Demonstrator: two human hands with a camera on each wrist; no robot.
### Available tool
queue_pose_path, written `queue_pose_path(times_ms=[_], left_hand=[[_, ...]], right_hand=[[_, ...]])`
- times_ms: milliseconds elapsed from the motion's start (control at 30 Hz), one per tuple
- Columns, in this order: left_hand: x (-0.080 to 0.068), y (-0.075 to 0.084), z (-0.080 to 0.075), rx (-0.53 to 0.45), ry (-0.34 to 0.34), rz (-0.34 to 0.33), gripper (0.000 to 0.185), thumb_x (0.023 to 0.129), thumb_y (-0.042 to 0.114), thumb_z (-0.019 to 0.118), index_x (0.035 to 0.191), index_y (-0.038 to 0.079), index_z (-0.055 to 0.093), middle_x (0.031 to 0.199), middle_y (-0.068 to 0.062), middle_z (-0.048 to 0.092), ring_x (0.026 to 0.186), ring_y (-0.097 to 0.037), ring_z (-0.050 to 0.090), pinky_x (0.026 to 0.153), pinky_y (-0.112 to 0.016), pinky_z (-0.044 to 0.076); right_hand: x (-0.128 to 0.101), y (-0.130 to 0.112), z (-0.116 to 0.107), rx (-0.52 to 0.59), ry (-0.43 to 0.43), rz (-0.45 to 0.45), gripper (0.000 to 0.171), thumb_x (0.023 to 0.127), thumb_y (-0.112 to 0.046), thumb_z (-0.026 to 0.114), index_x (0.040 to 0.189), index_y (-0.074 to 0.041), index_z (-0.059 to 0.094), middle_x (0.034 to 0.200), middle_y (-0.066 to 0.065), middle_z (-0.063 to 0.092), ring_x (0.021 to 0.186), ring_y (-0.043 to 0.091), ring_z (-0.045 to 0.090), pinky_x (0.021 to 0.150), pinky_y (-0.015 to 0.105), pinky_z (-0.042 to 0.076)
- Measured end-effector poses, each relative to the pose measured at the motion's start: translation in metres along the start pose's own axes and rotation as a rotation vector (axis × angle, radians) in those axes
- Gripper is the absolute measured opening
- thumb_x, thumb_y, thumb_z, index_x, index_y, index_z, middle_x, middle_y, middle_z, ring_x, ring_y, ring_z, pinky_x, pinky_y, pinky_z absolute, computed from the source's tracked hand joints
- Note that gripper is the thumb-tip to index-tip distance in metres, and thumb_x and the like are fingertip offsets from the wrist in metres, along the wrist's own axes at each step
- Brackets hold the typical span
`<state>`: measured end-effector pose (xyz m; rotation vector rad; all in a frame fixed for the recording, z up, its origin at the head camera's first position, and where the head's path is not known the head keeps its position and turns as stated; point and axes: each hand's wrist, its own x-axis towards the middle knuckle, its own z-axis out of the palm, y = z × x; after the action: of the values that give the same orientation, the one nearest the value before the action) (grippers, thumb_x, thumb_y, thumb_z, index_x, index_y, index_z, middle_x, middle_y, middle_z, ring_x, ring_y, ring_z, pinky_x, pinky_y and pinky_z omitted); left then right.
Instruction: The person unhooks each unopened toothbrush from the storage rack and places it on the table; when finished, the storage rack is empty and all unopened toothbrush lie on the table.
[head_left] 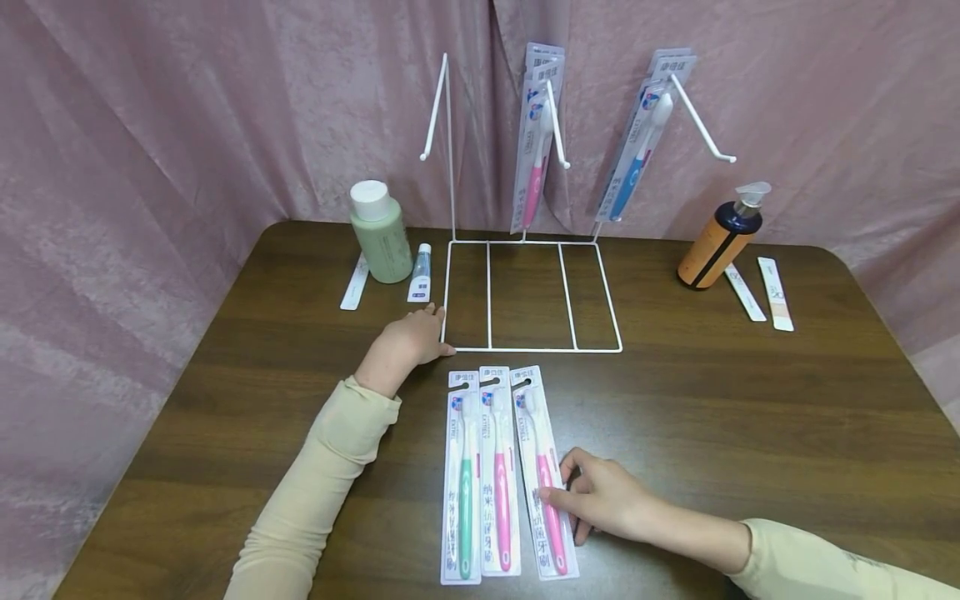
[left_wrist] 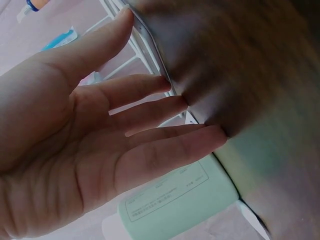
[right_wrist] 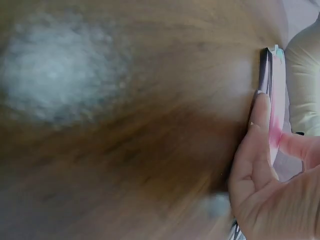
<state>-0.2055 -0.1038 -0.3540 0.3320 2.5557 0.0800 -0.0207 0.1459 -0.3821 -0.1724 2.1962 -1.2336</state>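
Three packaged toothbrushes lie side by side on the table: a green one [head_left: 466,500], a pink one [head_left: 501,492] in the middle and another pink one [head_left: 550,492], slightly slanted, on the right. My right hand [head_left: 603,496] pinches that right pack at its edge, thumb on top. In the right wrist view the pack [right_wrist: 278,100] stands between thumb and fingers. At the front left corner of the white wire rack [head_left: 532,350] rests my left hand [head_left: 408,340]. Its fingers are extended in the left wrist view, fingertips [left_wrist: 216,134] at the tabletop.
Packaged pink toothbrushes [head_left: 534,187] and blue toothbrushes [head_left: 628,187] hang from two rack hooks; the left hook [head_left: 433,108] is bare. Left of the rack stand a green bottle [head_left: 386,242] and a small tube [head_left: 421,275]. An orange pump bottle [head_left: 712,250] and paper strips [head_left: 776,293] are at right.
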Motion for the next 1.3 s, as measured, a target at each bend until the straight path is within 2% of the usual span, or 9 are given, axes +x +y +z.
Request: queue_pose_path(times_ms=[233, 467, 633, 800, 867, 1000, 1167, 1300], left_hand=[[0.0, 0.0, 0.001, -0.009, 0.002, -0.001, 0.075, 0.094, 0.038, 0.053, 0.148, 0.0, 0.016, 0.154, -0.019, 0.014, 0.138, -0.039, 0.02, 0.11, -0.05, 0.026], [0.0, 0.0, 0.003, -0.022, -0.008, -0.004, 0.076, 0.094, 0.038, 0.053, 0.149, 0.002, 0.015, 0.155, -0.018, 0.012, 0.139, -0.038, 0.019, 0.11, -0.051, 0.025], [0.001, -0.001, 0.005, -0.021, -0.01, 0.003, 0.076, 0.095, 0.038, 0.052, 0.149, 0.001, 0.014, 0.155, -0.018, 0.012, 0.139, -0.038, 0.018, 0.111, -0.05, 0.024], [-0.001, 0.0, 0.005, -0.033, -0.008, 0.002, 0.076, 0.094, 0.038, 0.053, 0.149, 0.001, 0.015, 0.155, -0.018, 0.012, 0.139, -0.039, 0.02, 0.11, -0.051, 0.025], [-0.001, 0.001, 0.005, -0.035, -0.005, 0.003, 0.076, 0.094, 0.038, 0.053, 0.149, 0.001, 0.016, 0.155, -0.018, 0.012, 0.139, -0.039, 0.02, 0.11, -0.051, 0.025], [0.0, 0.001, 0.005, -0.029, -0.005, 0.006, 0.076, 0.094, 0.038, 0.053, 0.149, 0.001, 0.015, 0.155, -0.018, 0.012, 0.139, -0.039, 0.02, 0.11, -0.051, 0.024], [0.002, 0.001, 0.004, -0.018, -0.015, 0.008, 0.076, 0.095, 0.039, 0.052, 0.149, 0.002, 0.013, 0.155, -0.017, 0.01, 0.139, -0.038, 0.018, 0.111, -0.051, 0.024], [0.002, 0.001, 0.002, -0.011, -0.014, -0.007, 0.076, 0.095, 0.039, 0.052, 0.149, 0.003, 0.013, 0.155, -0.017, 0.01, 0.139, -0.038, 0.018, 0.109, -0.053, 0.026]], right_hand=[[0.002, -0.002, 0.002, -0.02, -0.021, 0.009, 0.037, 0.084, -0.04, 0.067, 0.083, -0.007, 0.051, 0.054, 0.002, 0.061, 0.042, 0.017, 0.061, 0.048, 0.029, 0.05], [0.005, -0.004, 0.0, -0.092, -0.052, -0.006, 0.039, 0.082, -0.044, 0.067, 0.085, -0.009, 0.05, 0.053, 0.0, 0.061, 0.042, 0.014, 0.06, 0.053, 0.025, 0.048], [0.005, -0.005, -0.005, -0.155, -0.051, -0.061, 0.037, 0.084, -0.046, 0.064, 0.081, -0.011, 0.052, 0.049, -0.002, 0.06, 0.041, 0.013, 0.059, 0.053, 0.024, 0.048], [0.008, -0.005, -0.013, -0.17, -0.069, -0.183, 0.03, 0.087, -0.04, 0.063, 0.075, -0.014, 0.055, 0.051, -0.004, 0.06, 0.043, 0.012, 0.059, 0.046, 0.025, 0.048], [0.012, -0.004, -0.019, -0.147, -0.079, -0.251, 0.024, 0.089, -0.034, 0.063, 0.078, -0.014, 0.056, 0.057, -0.003, 0.061, 0.047, 0.011, 0.061, 0.046, 0.026, 0.05], [0.024, -0.003, -0.034, -0.145, -0.063, -0.363, 0.014, 0.089, -0.025, 0.064, 0.083, -0.012, 0.061, 0.068, -0.001, 0.065, 0.059, 0.011, 0.064, 0.055, 0.025, 0.054], [0.044, -0.009, -0.055, -0.177, 0.015, -0.364, 0.01, 0.087, -0.021, 0.067, 0.09, -0.011, 0.066, 0.076, -0.001, 0.068, 0.069, 0.015, 0.066, 0.064, 0.023, 0.054], [0.071, -0.021, -0.074, -0.173, 0.061, -0.368, 0.019, 0.086, -0.022, 0.068, 0.096, -0.006, 0.067, 0.085, 0.0, 0.07, 0.079, 0.015, 0.067, 0.075, 0.024, 0.054]])
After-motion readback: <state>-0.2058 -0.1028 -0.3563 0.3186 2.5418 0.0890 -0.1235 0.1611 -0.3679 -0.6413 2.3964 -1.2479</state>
